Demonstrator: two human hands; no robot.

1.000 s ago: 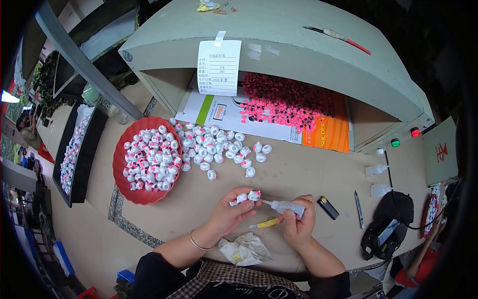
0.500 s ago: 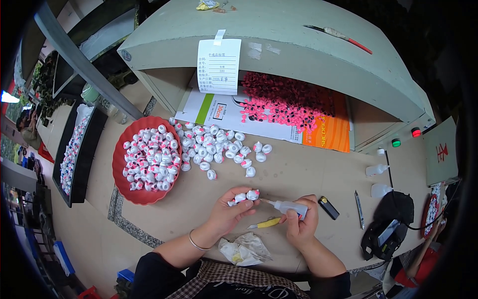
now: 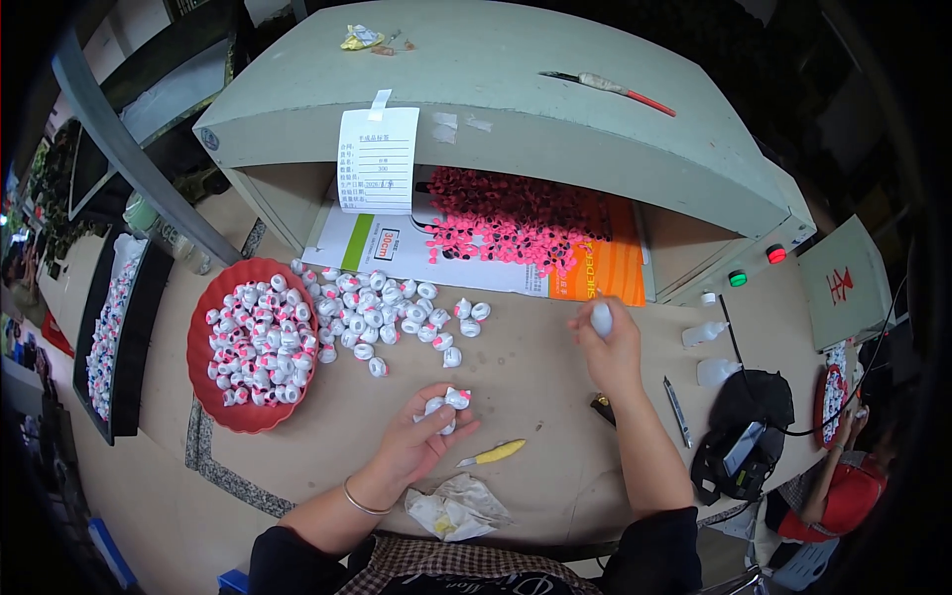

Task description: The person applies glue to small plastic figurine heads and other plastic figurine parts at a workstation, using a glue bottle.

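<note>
My left hand [image 3: 405,438] is closed around small white figurines [image 3: 457,398] with pink marks, held just above the near middle of the table. My right hand [image 3: 615,349] grips a small white squeeze bottle [image 3: 601,319] with a thin tip pointing up and away. It is raised before the box's front opening, near the pile of small pink and black pieces [image 3: 486,238]. On the table between the hands lies a yellow-handled pointed tool [image 3: 498,453]. A crumpled whitish cloth [image 3: 458,508] is near my left wrist.
A red scalloped bowl [image 3: 201,382] full of white figurines stands at left, beside a loose pile of them [image 3: 372,307]. A grey-green box [image 3: 555,129] spans the back. At right are a pen [image 3: 677,412], two bottles [image 3: 705,333] and a black pouch [image 3: 759,402]. Another person [image 3: 855,496] sits far right.
My right hand has moved the squeeze bottle away from the figurines, up toward the pink pieces. My left hand still holds the figurines. The whole view has shifted.
</note>
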